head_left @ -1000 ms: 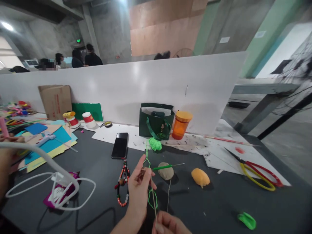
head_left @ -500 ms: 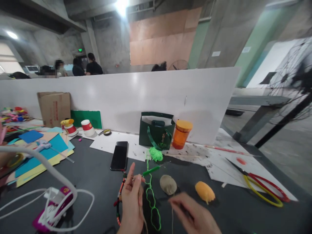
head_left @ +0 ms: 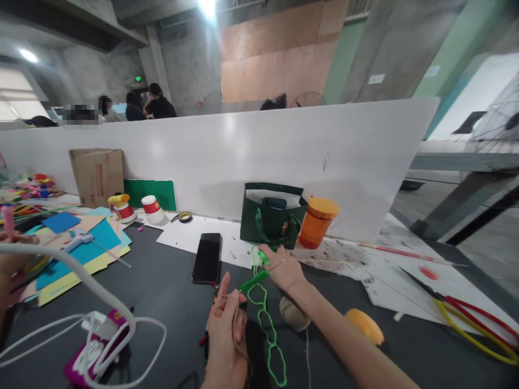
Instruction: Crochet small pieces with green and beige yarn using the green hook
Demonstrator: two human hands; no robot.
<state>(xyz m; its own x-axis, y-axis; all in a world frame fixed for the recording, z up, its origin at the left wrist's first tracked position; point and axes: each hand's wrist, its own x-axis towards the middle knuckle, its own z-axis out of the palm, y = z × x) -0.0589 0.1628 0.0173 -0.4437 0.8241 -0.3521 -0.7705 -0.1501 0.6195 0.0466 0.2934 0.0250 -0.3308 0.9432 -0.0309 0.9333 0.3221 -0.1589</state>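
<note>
My left hand (head_left: 227, 337) pinches a green-handled crochet hook (head_left: 255, 280) between thumb and fingers, one finger pointing up. Beige yarn runs across that hand and down its side. My right hand (head_left: 283, 270) reaches forward, its fingers closed on a small ball of bright green yarn (head_left: 264, 258), which they partly cover. From this ball a loose looped green chain (head_left: 265, 321) trails down the dark table. Under my right forearm sits a beige yarn ball (head_left: 291, 313), partly hidden, its strand running toward me. An orange yarn ball (head_left: 365, 325) lies right of the forearm.
A phone (head_left: 207, 258) lies beyond my left hand. Behind stand a dark green paper bag (head_left: 251, 221) and an orange jar (head_left: 318, 224). Scissors (head_left: 458, 302) lie right. At left are a power strip (head_left: 95, 351), a white cable, coloured paper (head_left: 97, 240) and another person's hand (head_left: 8, 254).
My right hand has moved from beside the beige ball forward and left onto the green yarn ball. My left hand keeps its hold on the hook. The whole view has shifted slightly.
</note>
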